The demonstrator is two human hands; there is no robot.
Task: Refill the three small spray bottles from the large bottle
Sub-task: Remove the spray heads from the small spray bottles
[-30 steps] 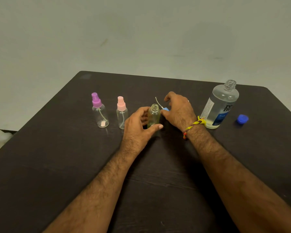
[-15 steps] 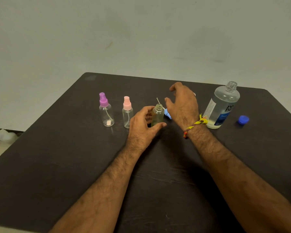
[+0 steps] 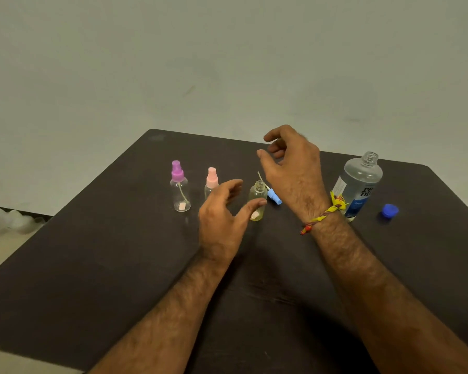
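Table [image 3: 97, 265] dark, w/ three small spray bottles in a row. Purple-top bottle [image 3: 180, 188] and pink-top bottle [image 3: 211, 182] upright, capped. Third small bottle [image 3: 257, 199] upright, uncapped, yellowish; its blue sprayer [image 3: 274, 196] lies just beside, tube pointing away. Left hand [image 3: 222, 220] at that bottle, fingers spread; thumb tip at its side, contact unclear. Right hand [image 3: 292, 164] raised above sprayer, fingers loosely curled, holding nothing. Large bottle [image 3: 358, 184] upright, open, right of wrist; blue cap [image 3: 389, 211] near it.
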